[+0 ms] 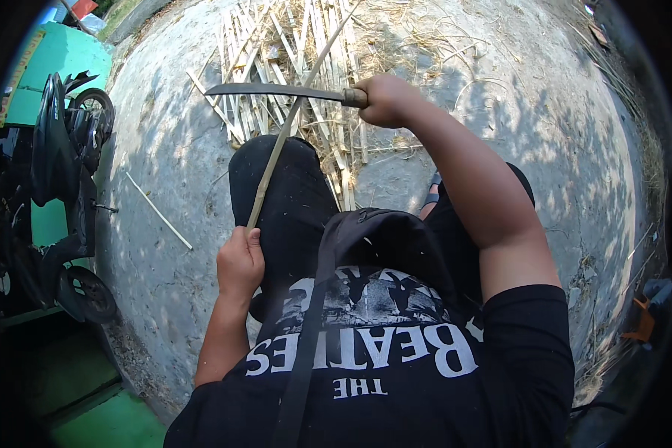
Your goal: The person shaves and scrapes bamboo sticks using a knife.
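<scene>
My left hand [241, 263] is closed around the near end of a long bamboo strip [271, 166], which slants up and away to the right over my left thigh. In my right hand [390, 100] is the wooden handle of a machete [265, 89], its dark blade pointing left. The blade lies across the strip around the middle of its length; whether the edge bites into it I cannot tell. Beyond my knees, a heap of split bamboo strips [238, 66] covers the ground, many of them lying lengthwise away from me.
A dark motorcycle [71, 172] stands at the left by a green surface [63, 56]. One loose strip [159, 212] lies on the concrete ground [173, 160] left of me. Curled shavings [440, 45] are scattered beyond my right hand. An orange object [639, 321] sits at the far right.
</scene>
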`<move>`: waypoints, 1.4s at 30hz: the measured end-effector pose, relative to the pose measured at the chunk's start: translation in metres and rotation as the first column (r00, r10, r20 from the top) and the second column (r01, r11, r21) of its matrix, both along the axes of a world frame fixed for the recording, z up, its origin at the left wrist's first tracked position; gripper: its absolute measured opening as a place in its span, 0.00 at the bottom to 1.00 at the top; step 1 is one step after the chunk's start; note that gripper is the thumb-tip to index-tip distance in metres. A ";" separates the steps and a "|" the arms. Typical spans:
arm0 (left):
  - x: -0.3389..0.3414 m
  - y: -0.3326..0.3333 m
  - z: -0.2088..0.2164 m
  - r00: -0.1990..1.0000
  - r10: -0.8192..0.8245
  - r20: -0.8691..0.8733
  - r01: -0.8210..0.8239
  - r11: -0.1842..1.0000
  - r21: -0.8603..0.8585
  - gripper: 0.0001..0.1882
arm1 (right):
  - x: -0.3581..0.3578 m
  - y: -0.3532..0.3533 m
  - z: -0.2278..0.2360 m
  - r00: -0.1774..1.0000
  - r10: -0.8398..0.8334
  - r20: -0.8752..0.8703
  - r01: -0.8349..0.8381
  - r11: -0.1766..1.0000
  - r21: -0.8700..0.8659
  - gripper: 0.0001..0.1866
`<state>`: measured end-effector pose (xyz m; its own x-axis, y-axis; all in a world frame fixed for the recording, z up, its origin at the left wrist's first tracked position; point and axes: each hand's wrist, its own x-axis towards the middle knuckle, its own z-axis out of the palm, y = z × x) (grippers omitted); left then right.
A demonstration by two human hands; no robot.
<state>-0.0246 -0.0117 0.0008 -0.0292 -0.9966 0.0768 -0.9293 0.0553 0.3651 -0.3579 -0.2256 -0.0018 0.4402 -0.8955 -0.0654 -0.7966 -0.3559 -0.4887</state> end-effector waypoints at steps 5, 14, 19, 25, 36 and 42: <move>-0.001 -0.007 0.003 0.999 0.005 0.035 -0.006 1.000 0.029 0.19 | -0.014 -0.018 -0.009 0.983 -0.180 -0.031 0.181 0.982 0.047 0.11; -0.007 -0.001 0.001 1.000 0.016 0.026 -0.015 1.000 -0.015 0.19 | -0.005 -0.004 -0.009 0.995 -0.070 -0.070 0.067 0.997 -0.041 0.09; -0.004 -0.007 0.005 0.996 0.026 0.088 -0.027 1.000 0.006 0.18 | -0.017 -0.011 -0.011 0.979 -0.205 0.013 0.205 0.979 0.012 0.09; -0.004 -0.001 -0.001 0.994 0.036 0.101 -0.032 0.999 -0.040 0.18 | 0.018 0.011 0.001 0.993 0.012 -0.117 -0.028 0.990 -0.137 0.08; 0.003 -0.005 0.000 0.993 0.015 0.114 -0.015 1.000 -0.001 0.18 | -0.019 -0.012 -0.009 0.968 -0.252 -0.018 0.252 0.968 0.009 0.11; 0.001 -0.005 -0.004 0.999 0.003 0.048 -0.002 1.000 -0.026 0.17 | 0.004 0.001 -0.002 0.999 0.027 -0.028 -0.029 0.998 -0.054 0.08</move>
